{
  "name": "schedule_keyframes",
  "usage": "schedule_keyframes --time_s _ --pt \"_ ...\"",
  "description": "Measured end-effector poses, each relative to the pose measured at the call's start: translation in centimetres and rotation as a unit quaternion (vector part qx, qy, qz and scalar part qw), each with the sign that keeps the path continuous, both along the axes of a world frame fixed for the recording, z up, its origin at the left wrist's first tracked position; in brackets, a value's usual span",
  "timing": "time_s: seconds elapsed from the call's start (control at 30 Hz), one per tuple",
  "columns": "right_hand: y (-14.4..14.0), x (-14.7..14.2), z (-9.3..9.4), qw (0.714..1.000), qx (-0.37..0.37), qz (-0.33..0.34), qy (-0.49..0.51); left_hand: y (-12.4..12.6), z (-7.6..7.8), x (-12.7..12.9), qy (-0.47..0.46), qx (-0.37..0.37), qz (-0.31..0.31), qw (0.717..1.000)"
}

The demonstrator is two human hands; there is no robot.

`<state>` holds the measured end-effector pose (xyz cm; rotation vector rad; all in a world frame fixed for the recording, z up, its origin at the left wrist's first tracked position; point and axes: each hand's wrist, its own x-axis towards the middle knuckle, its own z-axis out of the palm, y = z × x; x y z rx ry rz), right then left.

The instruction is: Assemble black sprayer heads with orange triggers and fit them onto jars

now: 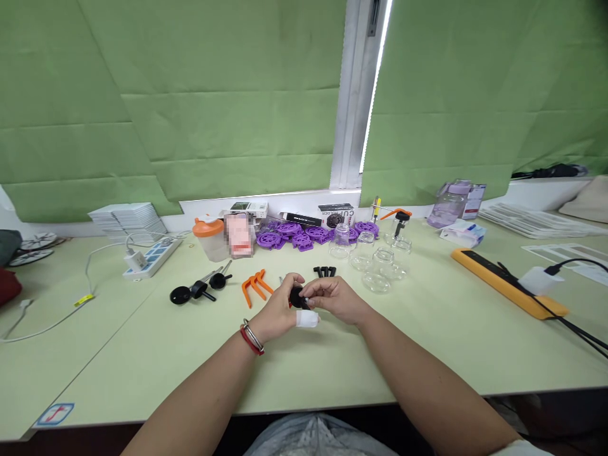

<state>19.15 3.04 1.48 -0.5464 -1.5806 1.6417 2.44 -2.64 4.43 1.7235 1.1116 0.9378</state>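
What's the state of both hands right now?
Left hand: closed, holding a black part.
Right hand: closed at the same black part; exact grip too small to tell.

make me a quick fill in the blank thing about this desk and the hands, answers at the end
1. The left hand and right hand together hold a small part that is mostly ____ in colour.
2. A white wrapping covers the ____ of the left hand.
3. The openwork pieces along the back of the table are coloured ____.
4. In the picture, the orange power strip lies to the ____ of the clear jars.

Missing words: black; thumb; purple; right
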Motion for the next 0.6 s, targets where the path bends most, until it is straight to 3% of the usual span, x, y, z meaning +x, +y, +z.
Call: schedule_keyframes --time_s 0.3,0.6 --pt "-0.03 0.04 -0.01 1.000 -0.005 0.000 -0.008 -0.05 0.15 -0.14 0.007 -0.010 -0.004 1.000" --pt "0.04 0.15 0.04 0.998 0.059 0.001 -0.031 0.02 0.11 -0.16 0.027 -0.013 -0.008 1.000"
